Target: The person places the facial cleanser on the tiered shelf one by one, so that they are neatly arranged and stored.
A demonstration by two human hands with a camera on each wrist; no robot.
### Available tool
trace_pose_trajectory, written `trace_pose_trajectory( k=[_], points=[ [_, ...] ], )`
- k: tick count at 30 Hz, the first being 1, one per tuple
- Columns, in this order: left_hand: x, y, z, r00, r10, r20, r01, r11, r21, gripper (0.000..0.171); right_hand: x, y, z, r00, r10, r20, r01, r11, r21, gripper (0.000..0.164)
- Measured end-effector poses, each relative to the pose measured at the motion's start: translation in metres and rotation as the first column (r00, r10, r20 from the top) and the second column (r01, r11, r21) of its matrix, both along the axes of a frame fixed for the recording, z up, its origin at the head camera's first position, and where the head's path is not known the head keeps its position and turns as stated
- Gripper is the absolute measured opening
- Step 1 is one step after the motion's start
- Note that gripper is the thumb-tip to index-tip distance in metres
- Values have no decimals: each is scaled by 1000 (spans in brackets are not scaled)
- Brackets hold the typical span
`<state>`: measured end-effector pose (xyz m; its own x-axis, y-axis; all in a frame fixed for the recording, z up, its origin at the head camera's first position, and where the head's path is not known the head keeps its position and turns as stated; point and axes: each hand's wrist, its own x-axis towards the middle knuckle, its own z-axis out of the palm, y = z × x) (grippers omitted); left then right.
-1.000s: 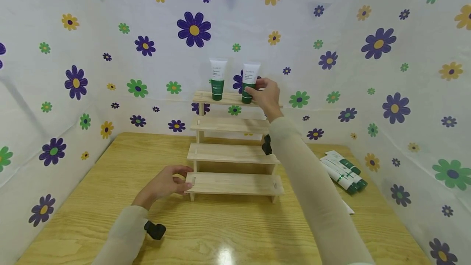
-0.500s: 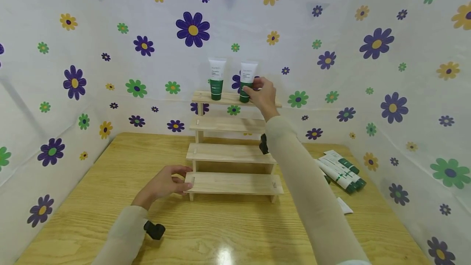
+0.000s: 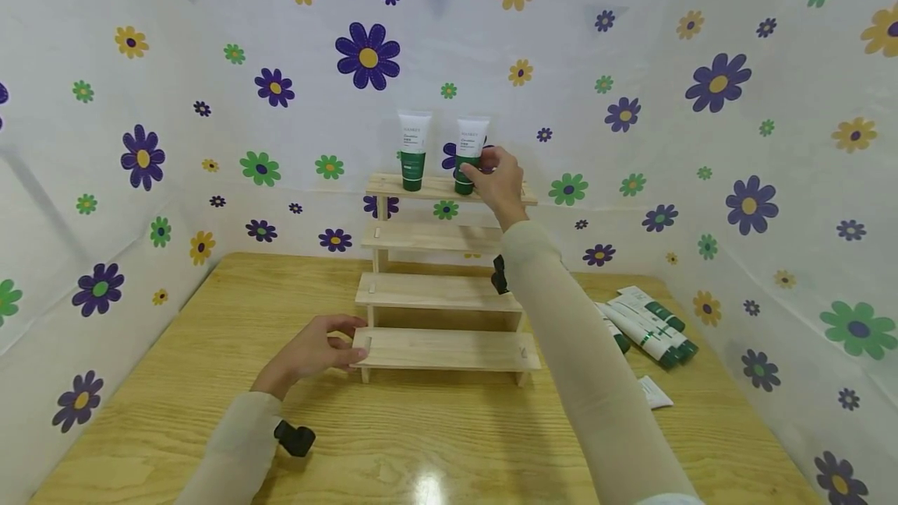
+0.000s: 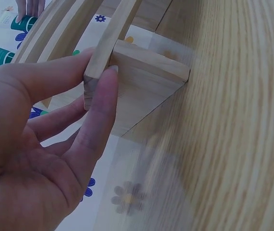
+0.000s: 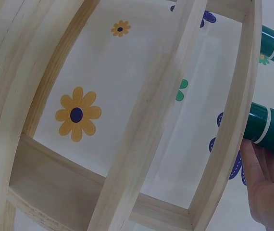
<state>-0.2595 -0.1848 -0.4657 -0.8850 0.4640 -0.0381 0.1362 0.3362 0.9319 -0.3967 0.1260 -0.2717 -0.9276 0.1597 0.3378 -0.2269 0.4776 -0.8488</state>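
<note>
A wooden stepped shelf (image 3: 449,349) with several tiers stands on the table. My left hand (image 3: 316,353) pinches the left end of its lowest board; the left wrist view shows thumb and fingers (image 4: 103,113) around the board's end (image 4: 103,53). On the top tier, my right hand (image 3: 501,181) holds a white-and-green squeeze tube (image 3: 468,150) upright by its green lower part. The right wrist view shows this tube's green cap end (image 5: 267,126) at the top board's edge. To its left a matching tube (image 3: 414,150) stands upright, apart from the held one.
Several more white-and-green tubes (image 3: 648,326) lie in a pile on the right of the wooden table (image 3: 281,287). The white end of another tube (image 3: 655,393) shows beside the right sleeve. A flower-printed sheet (image 3: 295,123) surrounds the table at back and sides.
My right hand has shifted the held tube slightly left along the top tier, nearer the other tube. The left hand has kept its grip on the lowest board.
</note>
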Motion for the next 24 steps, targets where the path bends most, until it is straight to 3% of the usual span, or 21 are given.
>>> trace_pose_trajectory(
  k=[20, 24],
  points=[
    [-1, 1, -2, 1000, 14, 17, -14, 1000, 2, 58, -1, -2, 0, 1000, -3, -15, 3, 1000, 9, 41],
    [-1, 1, -1, 1000, 17, 19, -17, 1000, 0, 58, 1, 0, 0, 1000, 21, 6, -21, 1000, 11, 48]
  ],
)
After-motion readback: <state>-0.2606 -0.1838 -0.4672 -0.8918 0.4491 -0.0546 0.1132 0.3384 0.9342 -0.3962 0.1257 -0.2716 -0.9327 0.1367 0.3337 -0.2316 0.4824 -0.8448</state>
